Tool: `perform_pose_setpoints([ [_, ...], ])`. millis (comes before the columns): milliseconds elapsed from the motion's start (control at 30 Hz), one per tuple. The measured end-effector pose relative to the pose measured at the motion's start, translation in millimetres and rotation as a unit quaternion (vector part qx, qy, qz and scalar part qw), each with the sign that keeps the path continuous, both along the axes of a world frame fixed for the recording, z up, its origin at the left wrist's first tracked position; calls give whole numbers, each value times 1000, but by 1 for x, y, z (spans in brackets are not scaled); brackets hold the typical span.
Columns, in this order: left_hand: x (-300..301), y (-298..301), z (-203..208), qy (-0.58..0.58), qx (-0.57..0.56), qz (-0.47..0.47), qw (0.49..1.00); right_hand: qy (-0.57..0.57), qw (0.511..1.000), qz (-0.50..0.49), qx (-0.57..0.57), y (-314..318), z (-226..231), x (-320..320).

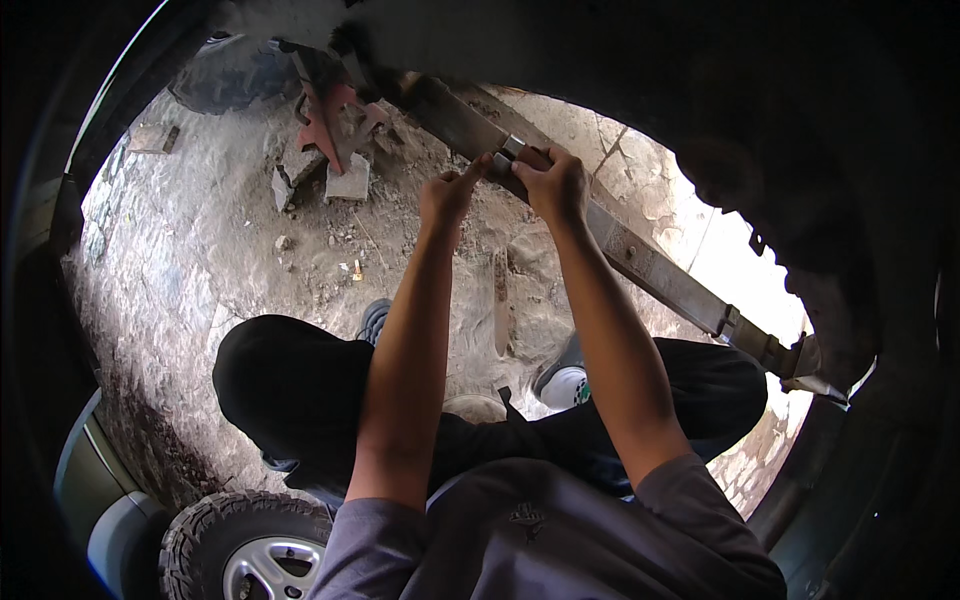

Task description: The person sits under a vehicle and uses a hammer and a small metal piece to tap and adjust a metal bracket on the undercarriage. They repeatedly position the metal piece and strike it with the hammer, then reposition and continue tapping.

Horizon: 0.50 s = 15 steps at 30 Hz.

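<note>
A long leaf spring [655,268] runs slantwise from the upper middle to the lower right under a vehicle. A bright metal clip [513,146] sits around it near the top. My right hand [558,188] grips at this clip, thumb on the near side and fingers curled over behind. Just left of it, my left hand [447,200] is closed, with one digit stretched to the lower edge of the spring beside the clip. Whether something small is pinched in it is hidden. A second clip [728,322] wraps the spring farther down.
A reddish jack stand [328,125] stands on broken blocks [347,180] at the upper left. A tyre with a silver wheel [245,550] is at the lower left. Dark vehicle body [800,110] hangs overhead. A flat metal strip [501,302] lies on the dusty ground between my feet.
</note>
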<state>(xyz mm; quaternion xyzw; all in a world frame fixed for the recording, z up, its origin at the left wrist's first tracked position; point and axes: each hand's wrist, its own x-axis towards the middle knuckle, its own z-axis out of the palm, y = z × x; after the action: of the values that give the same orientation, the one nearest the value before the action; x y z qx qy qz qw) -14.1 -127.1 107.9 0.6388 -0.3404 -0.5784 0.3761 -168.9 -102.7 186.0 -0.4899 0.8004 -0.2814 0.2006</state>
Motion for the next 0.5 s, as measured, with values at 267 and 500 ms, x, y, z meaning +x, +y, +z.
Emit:
perform_pose_setpoints([
  [267,0,0,3,-12,14,-20,1000,-13,999,37,0,27,-2,4],
  [500,-8,5,10,-135,-87,-23,987,-178,975,-90,-98,55,-36,11],
])
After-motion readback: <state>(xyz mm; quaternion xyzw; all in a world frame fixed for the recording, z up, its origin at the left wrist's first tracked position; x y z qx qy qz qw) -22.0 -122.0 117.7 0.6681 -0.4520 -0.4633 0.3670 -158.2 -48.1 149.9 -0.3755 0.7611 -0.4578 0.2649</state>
